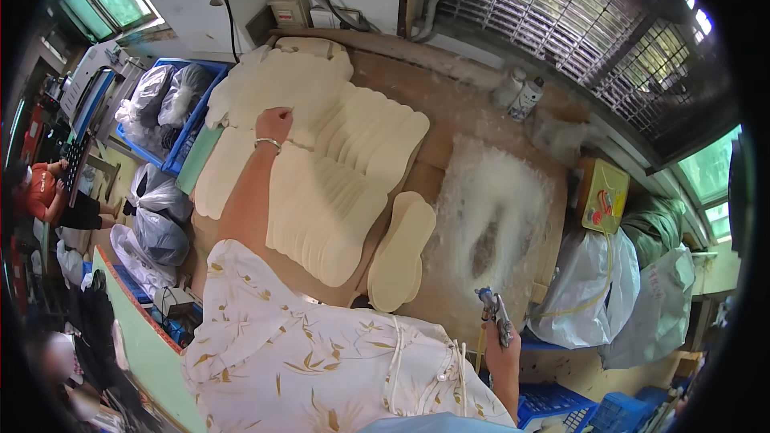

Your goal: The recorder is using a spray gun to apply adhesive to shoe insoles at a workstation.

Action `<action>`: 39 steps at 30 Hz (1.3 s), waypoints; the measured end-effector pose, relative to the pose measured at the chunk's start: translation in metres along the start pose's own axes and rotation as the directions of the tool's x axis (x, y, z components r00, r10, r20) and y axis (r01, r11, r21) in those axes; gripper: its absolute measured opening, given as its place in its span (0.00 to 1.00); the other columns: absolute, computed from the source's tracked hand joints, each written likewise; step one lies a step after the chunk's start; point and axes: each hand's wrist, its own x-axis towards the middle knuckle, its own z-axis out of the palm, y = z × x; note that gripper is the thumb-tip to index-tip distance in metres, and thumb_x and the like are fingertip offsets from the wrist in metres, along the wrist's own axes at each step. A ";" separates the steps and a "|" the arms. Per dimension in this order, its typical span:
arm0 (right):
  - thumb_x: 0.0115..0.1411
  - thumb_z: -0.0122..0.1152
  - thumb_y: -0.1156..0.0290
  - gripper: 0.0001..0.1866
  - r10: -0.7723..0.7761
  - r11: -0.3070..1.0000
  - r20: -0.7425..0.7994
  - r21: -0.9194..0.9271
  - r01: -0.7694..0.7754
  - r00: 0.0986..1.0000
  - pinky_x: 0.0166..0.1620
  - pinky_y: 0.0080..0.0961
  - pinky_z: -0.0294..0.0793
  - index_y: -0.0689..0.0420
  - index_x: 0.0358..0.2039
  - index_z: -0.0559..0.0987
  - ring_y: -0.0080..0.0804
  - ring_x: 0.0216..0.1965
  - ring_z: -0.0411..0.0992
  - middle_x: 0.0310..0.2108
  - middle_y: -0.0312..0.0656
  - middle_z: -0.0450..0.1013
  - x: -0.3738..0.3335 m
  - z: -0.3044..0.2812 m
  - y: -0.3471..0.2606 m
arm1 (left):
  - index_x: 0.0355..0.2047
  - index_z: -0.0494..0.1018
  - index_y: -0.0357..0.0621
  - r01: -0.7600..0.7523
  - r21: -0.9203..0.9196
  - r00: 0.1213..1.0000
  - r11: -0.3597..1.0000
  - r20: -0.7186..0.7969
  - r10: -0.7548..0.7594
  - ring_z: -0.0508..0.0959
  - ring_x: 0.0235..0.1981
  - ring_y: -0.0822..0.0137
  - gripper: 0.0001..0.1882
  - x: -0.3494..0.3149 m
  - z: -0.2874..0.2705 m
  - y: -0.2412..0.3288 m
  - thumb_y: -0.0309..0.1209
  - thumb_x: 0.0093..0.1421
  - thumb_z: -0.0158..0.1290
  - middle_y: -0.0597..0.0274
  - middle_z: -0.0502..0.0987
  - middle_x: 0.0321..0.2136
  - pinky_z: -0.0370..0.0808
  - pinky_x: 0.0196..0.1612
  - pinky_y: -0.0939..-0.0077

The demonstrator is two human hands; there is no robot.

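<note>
Cream insoles (365,132) lie fanned out in overlapping rows over the left half of a brown work table (433,168). My left hand (274,124), with a bracelet at its wrist, rests on the far rows; its fingers are curled, and what they grip is hidden. My right hand (503,353) holds a metal spray gun (496,314) at the table's near right edge, its nozzle facing the table. A small separate stack of insoles (397,261) lies nearer me, between the rows and a white, crusted overspray patch (513,184).
Two bottles (525,99) stand at the back beneath a barred window (577,16). At right are a yellow tin (605,196) and white sacks (589,289). A blue crate (192,124) of bagged goods is at left, with a person (48,188) in red beyond.
</note>
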 end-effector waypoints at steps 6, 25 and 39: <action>0.62 0.57 0.68 0.11 -0.042 0.999 -0.053 0.012 0.043 0.998 0.27 0.23 0.63 0.62 0.30 0.72 0.19 0.23 0.59 0.19 0.34 0.64 0.000 0.015 -0.005 | 0.33 0.81 0.37 0.444 -0.224 0.889 0.867 0.228 -0.397 0.81 0.21 0.69 0.11 0.023 0.015 -0.054 0.30 0.57 0.52 0.57 0.80 0.21 0.78 0.25 0.78; 0.62 0.57 0.72 0.11 -0.089 0.995 -0.088 0.040 0.093 0.992 0.29 0.18 0.64 0.63 0.43 0.75 0.16 0.25 0.60 0.23 0.32 0.66 -0.005 0.009 0.007 | 0.51 0.71 0.43 -0.119 -0.393 0.916 0.912 0.312 0.254 0.76 0.37 0.64 0.25 -0.233 0.044 0.105 0.36 0.53 0.61 0.57 0.75 0.41 0.74 0.39 0.72; 0.62 0.57 0.70 0.12 -0.114 0.990 -0.001 0.079 0.113 0.994 0.31 0.19 0.67 0.62 0.45 0.75 0.18 0.26 0.63 0.24 0.35 0.69 -0.004 -0.033 0.061 | 0.51 0.67 0.40 -0.204 -0.202 0.931 0.958 0.263 0.254 0.76 0.43 0.53 0.24 -0.361 0.057 0.177 0.25 0.53 0.58 0.53 0.76 0.43 0.70 0.48 0.64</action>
